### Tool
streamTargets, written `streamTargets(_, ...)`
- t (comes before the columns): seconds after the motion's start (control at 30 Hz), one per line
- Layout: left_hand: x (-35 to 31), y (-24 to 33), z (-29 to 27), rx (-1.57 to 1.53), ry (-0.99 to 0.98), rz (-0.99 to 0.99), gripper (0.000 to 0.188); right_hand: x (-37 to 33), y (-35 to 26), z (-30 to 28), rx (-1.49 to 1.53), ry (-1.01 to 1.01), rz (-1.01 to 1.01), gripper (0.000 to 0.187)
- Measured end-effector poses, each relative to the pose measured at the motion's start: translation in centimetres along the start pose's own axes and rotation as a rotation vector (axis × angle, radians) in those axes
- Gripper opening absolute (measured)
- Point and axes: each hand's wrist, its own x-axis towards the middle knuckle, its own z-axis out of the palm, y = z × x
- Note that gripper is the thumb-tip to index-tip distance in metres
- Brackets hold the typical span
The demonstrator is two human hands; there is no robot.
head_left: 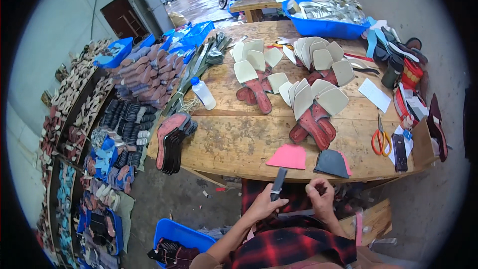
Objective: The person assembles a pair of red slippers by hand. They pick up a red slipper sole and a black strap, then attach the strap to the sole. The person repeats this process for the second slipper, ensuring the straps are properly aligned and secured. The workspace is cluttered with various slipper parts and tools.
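My left hand (263,204) is closed around a dark grey strap-like strip (279,183), which points up toward the table edge. To its right, my right hand (322,198) is curled, with a small dark red bit at its fingertips that is too small to name. Both hands are above my lap, in front of the wooden table (224,142). Just beyond them on the table edge lie a pink curved piece (288,157) and a dark grey curved piece (332,163) with pink showing at its side. Farther in are piles of red shoe soles (316,127) with cream flaps (332,100).
Orange-handled scissors (381,142) and a black phone-like device (400,152) lie at the right. A white bottle (204,94) and stacked black-and-pink soles (172,144) are on the left. A blue bin (186,234) stands on the floor; loaded shelves (74,134) line the left wall.
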Motion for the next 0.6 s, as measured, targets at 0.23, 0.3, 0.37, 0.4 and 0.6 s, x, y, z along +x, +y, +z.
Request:
streamTargets(0.23,1.3,0.4,1.8,0.203,0.111,0.208,0.061,0.3,0.5,1.4,-0.532,-0.266,-0.252,0.024)
streamTargets(0.3,1.6,0.9,2.4,0.304,0.159,0.18,0.062,0.4,2.2,0.9,-0.574,-0.212,-0.327,0.027)
streamTargets(0.37,1.7,2.0,2.8,0.368,0.166,0.234,0.063,0.4,2.7,0.4,-0.609,-0.196,-0.4,0.029)
streamTargets(0.4,1.8,2.3,3.0,0.402,0.172,0.261,0.063,0.3,2.6,0.4,-0.595,-0.149,-0.429,0.029)
streamTargets(0.6,1.9,5.2,3.2,-0.031,-0.042,0.01,0.066,0.4,1.8,0.5,-0.549,-0.022,-0.425,0.03)
